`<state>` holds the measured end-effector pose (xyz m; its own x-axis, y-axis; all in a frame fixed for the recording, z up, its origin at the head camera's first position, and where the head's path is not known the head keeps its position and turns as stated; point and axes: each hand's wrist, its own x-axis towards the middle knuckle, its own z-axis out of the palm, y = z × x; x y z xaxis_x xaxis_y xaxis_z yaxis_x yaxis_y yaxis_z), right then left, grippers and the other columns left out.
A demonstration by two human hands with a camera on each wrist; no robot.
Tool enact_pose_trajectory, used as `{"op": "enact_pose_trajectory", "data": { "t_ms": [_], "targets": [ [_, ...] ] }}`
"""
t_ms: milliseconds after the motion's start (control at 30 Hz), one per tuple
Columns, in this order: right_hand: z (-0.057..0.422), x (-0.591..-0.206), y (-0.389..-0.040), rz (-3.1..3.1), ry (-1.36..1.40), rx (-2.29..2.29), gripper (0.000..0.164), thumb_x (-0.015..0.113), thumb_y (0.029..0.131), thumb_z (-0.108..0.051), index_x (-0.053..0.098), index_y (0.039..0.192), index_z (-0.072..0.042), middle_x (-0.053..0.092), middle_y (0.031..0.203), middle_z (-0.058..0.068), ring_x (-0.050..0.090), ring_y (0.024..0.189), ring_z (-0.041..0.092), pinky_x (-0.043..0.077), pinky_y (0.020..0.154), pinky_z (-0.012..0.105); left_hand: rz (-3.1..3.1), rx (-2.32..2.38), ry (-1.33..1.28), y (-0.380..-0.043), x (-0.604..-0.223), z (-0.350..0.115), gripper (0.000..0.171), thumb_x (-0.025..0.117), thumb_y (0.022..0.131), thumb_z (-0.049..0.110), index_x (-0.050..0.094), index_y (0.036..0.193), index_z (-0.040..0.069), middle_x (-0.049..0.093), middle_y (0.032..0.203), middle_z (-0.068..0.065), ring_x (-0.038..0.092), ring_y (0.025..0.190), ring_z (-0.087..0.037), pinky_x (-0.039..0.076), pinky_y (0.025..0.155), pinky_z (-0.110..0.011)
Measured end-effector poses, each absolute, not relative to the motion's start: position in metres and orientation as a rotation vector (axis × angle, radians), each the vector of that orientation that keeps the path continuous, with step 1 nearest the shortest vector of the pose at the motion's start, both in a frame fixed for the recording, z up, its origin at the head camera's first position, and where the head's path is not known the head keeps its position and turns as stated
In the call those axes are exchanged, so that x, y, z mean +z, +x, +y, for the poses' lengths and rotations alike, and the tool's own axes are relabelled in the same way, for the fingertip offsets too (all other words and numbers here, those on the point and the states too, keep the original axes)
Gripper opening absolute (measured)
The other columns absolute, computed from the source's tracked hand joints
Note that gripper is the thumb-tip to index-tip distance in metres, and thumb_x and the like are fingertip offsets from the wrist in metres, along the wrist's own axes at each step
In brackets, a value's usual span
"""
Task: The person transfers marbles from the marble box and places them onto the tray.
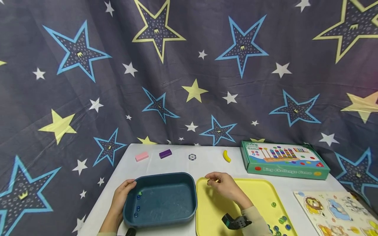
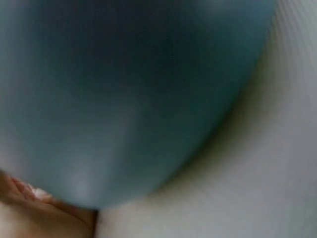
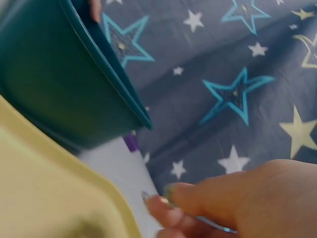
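Observation:
My left hand [image 1: 120, 194] grips the left wall of a dark teal plastic basin [image 1: 165, 223]; in the left wrist view the basin's blurred outer wall [image 2: 124, 114] hides most of that hand. A green marble [image 1: 140, 193] and several blue marbles [image 1: 138, 208] lie along the basin's left side. Over the far left corner of a yellow tray [image 1: 212, 213], my right hand [image 1: 225, 186] pinches a small greenish marble [image 3: 170, 193] between thumb and fingertip, mostly covered by them. More green and blue marbles [image 1: 276, 228] lie at the tray's right side.
Behind the basin are a pink block [image 1: 142, 156], a purple block [image 1: 165, 153], a poker chip [image 1: 192, 157] and a toy banana [image 1: 226, 156]. A ring game box [image 1: 286, 160] stands back right, with an animal puzzle board [image 1: 333, 209] nearer. A star-patterned curtain [image 1: 177, 72] hangs behind the table.

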<state>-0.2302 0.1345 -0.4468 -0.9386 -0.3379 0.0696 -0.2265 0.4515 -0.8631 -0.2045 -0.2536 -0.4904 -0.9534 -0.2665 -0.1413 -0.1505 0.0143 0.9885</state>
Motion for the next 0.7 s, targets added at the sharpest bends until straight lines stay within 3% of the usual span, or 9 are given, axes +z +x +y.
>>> {"op": "enact_pose_trajectory", "data": {
  "t_ms": [233, 700],
  "targets": [
    [0.149, -0.457, -0.235, 2.625, -0.565, -1.326, 0.016, 0.057, 0.087, -0.01, 0.067, 0.099, -0.005, 0.065, 0.092, 0.005, 0.049, 0.062, 0.012, 0.043, 0.052, 0.025, -2.169, -2.109, 0.448, -0.205, -0.491, -0.254, 0.036, 0.059, 0.087, 0.029, 0.057, 0.11, 0.002, 0.058, 0.097, 0.004, 0.052, 0.091, -0.011, 0.044, 0.076, -0.023],
    [0.145, -0.486, -0.239, 2.699, -0.458, -1.304, 0.008, 0.066, 0.082, -0.019, 0.065, 0.084, -0.012, 0.058, 0.071, -0.003, 0.048, 0.062, 0.011, 0.04, 0.055, 0.024, -2.237, -2.03, 0.463, -0.204, -0.489, -0.253, 0.04, 0.059, 0.086, 0.033, 0.057, 0.112, 0.002, 0.059, 0.101, 0.003, 0.05, 0.096, -0.012, 0.039, 0.079, -0.023]
  ]
}}
